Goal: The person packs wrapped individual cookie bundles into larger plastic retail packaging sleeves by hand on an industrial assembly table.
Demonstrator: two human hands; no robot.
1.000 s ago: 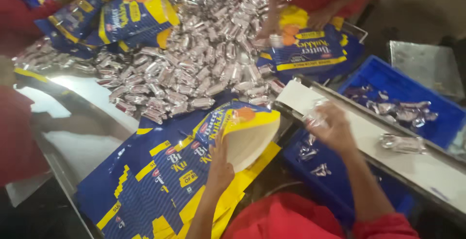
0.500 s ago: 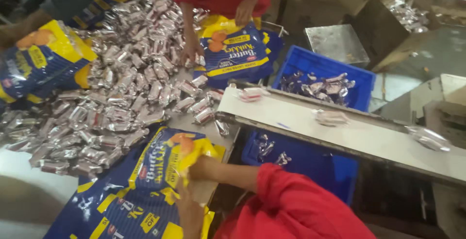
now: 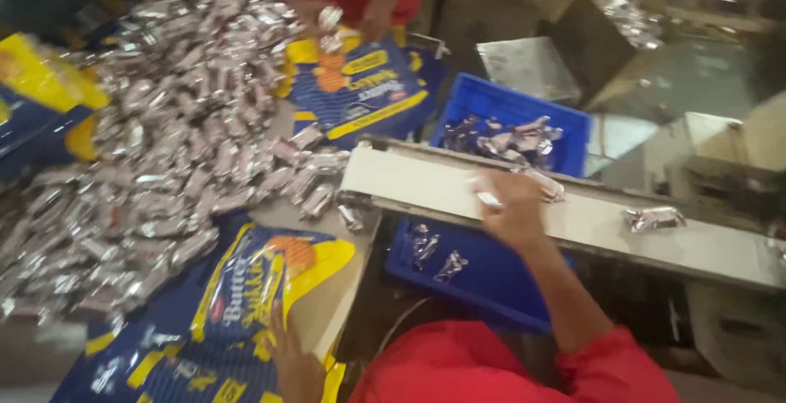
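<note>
right hand over silver packet, white conveyor belt

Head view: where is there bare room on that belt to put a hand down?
Bare belt lies left of the right hand, and between it and the lone silver packet. The table's packet heap is crowded; the left hand rests on a blue-yellow bag.

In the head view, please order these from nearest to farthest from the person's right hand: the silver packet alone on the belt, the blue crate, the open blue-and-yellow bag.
From the right hand:
1. Blue crate, just behind and below it.
2. Silver packet, along the belt on the right.
3. Open blue-and-yellow bag, far left, by the left hand.
</note>
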